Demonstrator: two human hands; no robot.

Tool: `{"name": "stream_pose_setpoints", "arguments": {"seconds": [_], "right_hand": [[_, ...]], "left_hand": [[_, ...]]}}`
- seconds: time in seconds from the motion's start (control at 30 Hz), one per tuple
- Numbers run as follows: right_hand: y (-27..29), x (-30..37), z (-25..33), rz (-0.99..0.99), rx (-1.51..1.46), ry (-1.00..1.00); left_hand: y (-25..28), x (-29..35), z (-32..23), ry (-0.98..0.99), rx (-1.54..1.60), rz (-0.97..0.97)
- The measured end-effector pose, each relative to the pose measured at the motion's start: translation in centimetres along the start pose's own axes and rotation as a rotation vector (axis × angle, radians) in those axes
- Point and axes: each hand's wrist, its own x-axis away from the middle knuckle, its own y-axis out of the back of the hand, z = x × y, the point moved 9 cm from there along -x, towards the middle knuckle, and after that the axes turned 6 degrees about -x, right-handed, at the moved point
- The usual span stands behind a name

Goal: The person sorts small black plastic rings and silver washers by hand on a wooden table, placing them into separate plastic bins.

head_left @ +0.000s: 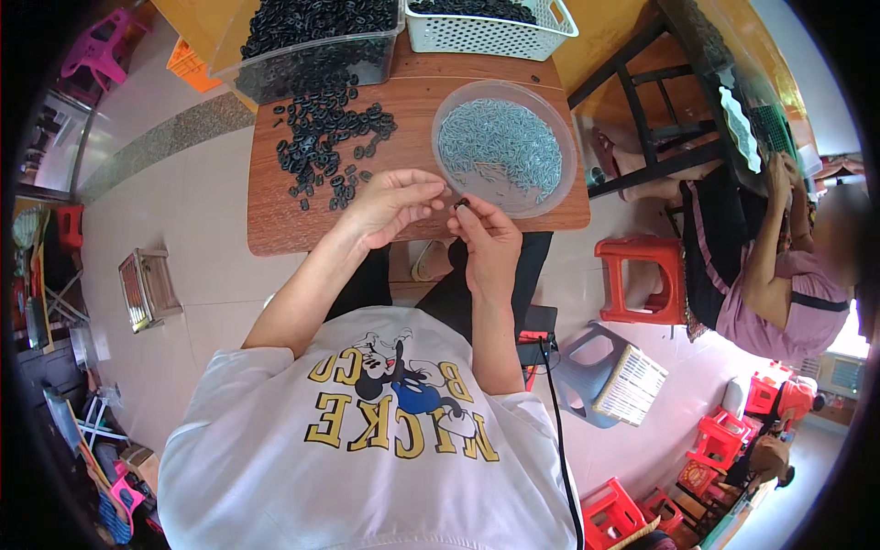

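My right hand (pixel 491 246) pinches a small black oval plastic part (pixel 461 203) between thumb and fingertips, just over the table's near side. Close on its left, my left hand (pixel 400 203) has thumb and forefinger brought together; anything between those tips is too small to make out. Beyond my hands, a round clear plastic bowl (pixel 570 147) holds many thin silvery-blue screw-like pieces (pixel 500 137). To the left lies a loose heap of black oval parts (pixel 316 151) with holes, spread over the brown wooden table (pixel 412 96).
A clear bin (pixel 316 71) and a white perforated basket (pixel 495 38), both with black parts, stand at the table's back. A red stool (pixel 642 280) and a seated person (pixel 779 293) in pink are at the right. A blue-grey stool (pixel 587 367) stands nearer.
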Motion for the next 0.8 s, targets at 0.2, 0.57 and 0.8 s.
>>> {"name": "stream_pose_setpoints", "arguments": {"seconds": [0.2,0.57,0.8], "right_hand": [[-2.4,1.0,0.7,0.05,0.221,0.052],[-3.3,1.6,0.3,0.101,0.327,0.069],[-3.5,2.0,0.3,0.11,0.369,0.064]], "left_hand": [[1.1,1.9,0.6,-0.08,0.118,-0.013],[1.8,3.7,0.3,-0.109,0.074,-0.127],[2.0,4.0,0.5,-0.135,0.007,-0.12]]}}
